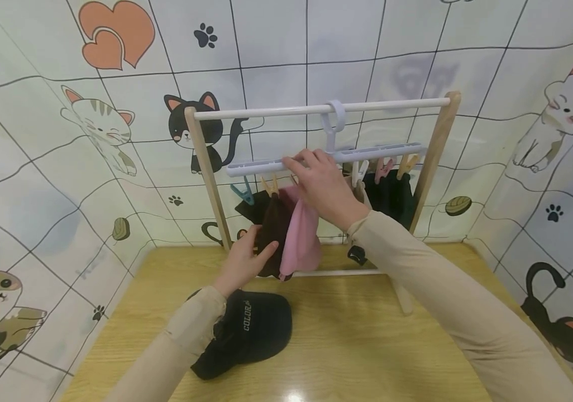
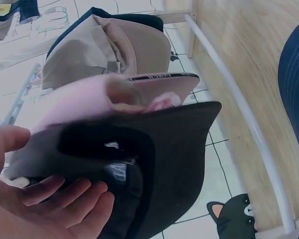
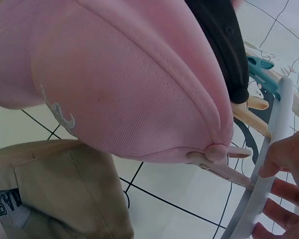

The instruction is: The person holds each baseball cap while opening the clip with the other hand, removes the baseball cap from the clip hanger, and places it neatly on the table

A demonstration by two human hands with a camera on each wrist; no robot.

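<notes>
A pale clip hanger (image 1: pixel 377 152) hangs by its hook from the rack's top rail, with several caps clipped under its bar. My right hand (image 1: pixel 324 187) grips the bar left of the hook, thumb and fingers on either side of it in the right wrist view. Just below hangs a pink cap (image 3: pixel 129 89), held at its crown by a pink clip (image 3: pixel 222 172). Beside it is a dark brown cap (image 1: pixel 273 234) on a yellow clip (image 1: pixel 270 185). My left hand (image 1: pixel 246 257) is at that cap's left side, fingers loosely extended. A beige cap (image 2: pixel 84 52) hangs beyond the pink one.
The rack has wooden legs (image 1: pixel 207 173) and a white top rail (image 1: pixel 276 111). A navy cap (image 1: pixel 266 321) lies on the wooden table (image 1: pixel 347 340), below my left forearm. Dark caps (image 1: pixel 389 192) hang at the hanger's right end. A cat-patterned wall (image 1: pixel 286 50) stands close behind.
</notes>
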